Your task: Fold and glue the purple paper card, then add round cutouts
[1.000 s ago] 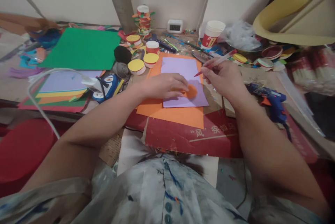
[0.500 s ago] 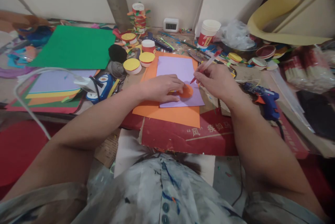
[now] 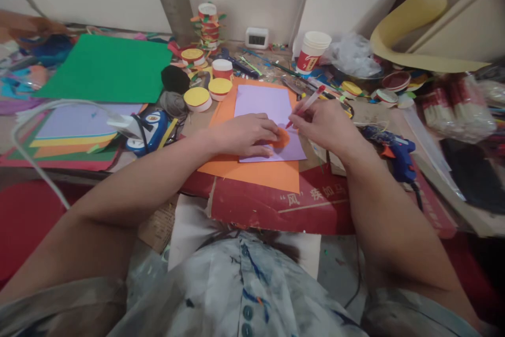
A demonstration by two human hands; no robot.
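Observation:
My left hand [image 3: 250, 134] lies over a purple sheet [image 3: 262, 100], its fingers stretched out and pressing on a small round orange piece [image 3: 282, 140]. Part of that round piece is hidden under the fingertips. In my right hand [image 3: 325, 124] is a slim pen with a red cap end [image 3: 314, 97], pinched between thumb and fingers. Its red tip points down at the purple sheet, close to the upper right edge of the round piece; whether it touches the paper I cannot tell. Beneath the purple sheet is a larger orange sheet [image 3: 252, 175].
Left of my hands are yellow-topped tubs [image 3: 197, 98], black yarn [image 3: 175, 80], a green sheet [image 3: 106, 69] and stacked coloured paper [image 3: 71, 140]. To the right lies a blue glue gun [image 3: 404, 158]. Behind stand paper cups [image 3: 313, 53] and a small clock [image 3: 256, 38]. Red cardboard [image 3: 252, 205] edges the front.
The pen has tilted flatter and its tip has shifted slightly down and left along the round piece's edge. My left hand stays on the round piece. The whole view has shifted slightly.

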